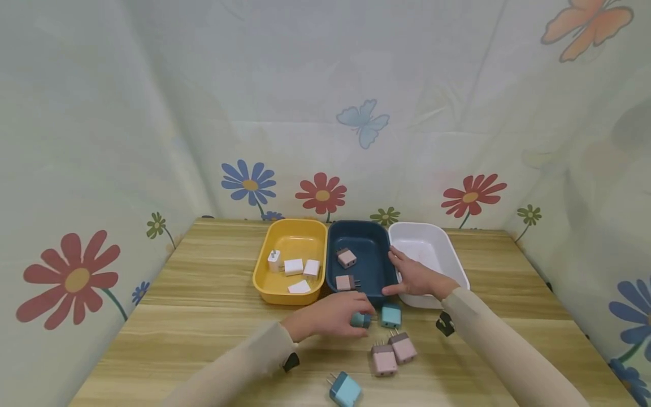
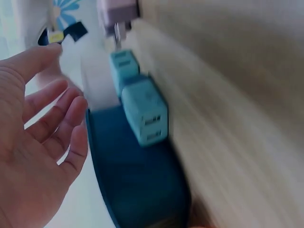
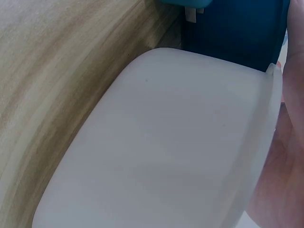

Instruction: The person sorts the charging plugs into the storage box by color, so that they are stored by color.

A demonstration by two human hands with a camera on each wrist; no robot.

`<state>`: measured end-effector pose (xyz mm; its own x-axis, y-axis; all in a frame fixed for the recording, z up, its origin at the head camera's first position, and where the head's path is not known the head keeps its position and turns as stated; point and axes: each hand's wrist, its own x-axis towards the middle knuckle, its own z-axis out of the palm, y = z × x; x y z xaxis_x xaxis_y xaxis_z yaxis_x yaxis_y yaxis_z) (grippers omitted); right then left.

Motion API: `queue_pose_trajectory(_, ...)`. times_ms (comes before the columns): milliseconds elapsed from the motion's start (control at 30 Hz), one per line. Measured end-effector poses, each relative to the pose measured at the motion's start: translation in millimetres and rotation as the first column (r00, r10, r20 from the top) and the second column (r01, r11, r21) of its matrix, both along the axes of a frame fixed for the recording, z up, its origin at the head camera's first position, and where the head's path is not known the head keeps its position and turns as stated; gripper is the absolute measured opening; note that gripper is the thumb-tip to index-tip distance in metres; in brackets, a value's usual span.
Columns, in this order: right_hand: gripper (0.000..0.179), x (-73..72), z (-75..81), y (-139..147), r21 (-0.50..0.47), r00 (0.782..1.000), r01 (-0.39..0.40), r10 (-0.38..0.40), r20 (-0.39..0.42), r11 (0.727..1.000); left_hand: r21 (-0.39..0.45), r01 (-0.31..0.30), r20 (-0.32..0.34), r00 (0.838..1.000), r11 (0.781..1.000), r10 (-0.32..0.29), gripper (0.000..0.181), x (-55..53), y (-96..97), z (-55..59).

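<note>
My left hand (image 1: 338,314) reaches in low before the dark blue bin (image 1: 363,229), its fingers loosely bent over a teal charger plug (image 1: 361,320). In the left wrist view the fingers (image 2: 61,123) hold nothing, and that teal plug (image 2: 145,111) sits apart from them. A second teal plug (image 1: 391,315) lies just to its right. My right hand (image 1: 414,277) rests with spread fingers at the adjoining rims of the blue bin and the white bin (image 1: 450,254). Two pink charger plugs (image 1: 347,258) lie inside the blue bin.
A yellow bin (image 1: 261,282) with several white charger plugs (image 1: 293,267) stands left of the blue one. Nearer me on the wooden table (image 1: 203,316) lie two pink plugs (image 1: 383,360) and another teal plug (image 1: 346,389). A patterned cloth (image 1: 285,85) hangs behind.
</note>
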<state>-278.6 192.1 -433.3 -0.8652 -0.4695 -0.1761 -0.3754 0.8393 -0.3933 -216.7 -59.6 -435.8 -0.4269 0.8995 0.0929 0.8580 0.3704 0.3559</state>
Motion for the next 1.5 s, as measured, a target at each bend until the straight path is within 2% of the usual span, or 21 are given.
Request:
queue_pose_trajectory(300, 0.110, 0.4, 0.6, -1.1, -0.003, 0.999, 0.032, -0.032, 0.034, 0.999, -0.090, 0.135, 0.066, 0.989, 0.987, -0.129, 0.043, 14.4, 17.6, -14.8)
queue_pose_trajectory(433, 0.110, 0.3, 0.0, -1.1, -0.006, 0.999, 0.029, -0.029, 0.032, 1.000, -0.087, 0.158, 0.086, 0.985, 0.984, -0.150, 0.045, 16.4, 21.5, -20.0)
queue_pose_trajectory(600, 0.110, 0.7, 0.4, -1.0, -0.004, 0.999, 0.027, -0.027, 0.028, 1.000, -0.110, 0.156, 0.100, 0.984, 0.982, -0.145, 0.045, 17.7, 24.8, -24.3)
queue_pose_trajectory(833, 0.110, 1.7, 2.6, -1.1, -0.004, 0.999, 0.024, -0.024, 0.028, 1.000, -0.154, 0.116, 0.136, 0.986, 0.981, -0.096, 0.047, 19.8, 27.8, -27.9)
queue_pose_trajectory(1000, 0.110, 1.1, 2.1, -1.8, -0.003, 0.999, 0.025, -0.025, 0.028, 1.000, -0.179, 0.090, 0.135, 0.989, 0.980, -0.066, 0.052, 21.2, 30.3, -28.3)
queue_pose_trajectory(1233, 0.109, 0.6, 0.6, -1.7, 0.003, 1.000, 0.019, -0.019, 0.015, 1.000, -0.177, 0.091, 0.112, 0.991, 0.980, -0.072, 0.052, 22.4, 31.3, -27.6)
queue_pose_trajectory(1500, 0.110, 1.1, -1.4, -1.6, -0.008, 0.999, 0.026, -0.026, 0.019, 1.000, -0.188, 0.095, 0.121, 0.990, 0.978, -0.073, 0.052, 22.9, 30.0, -27.4)
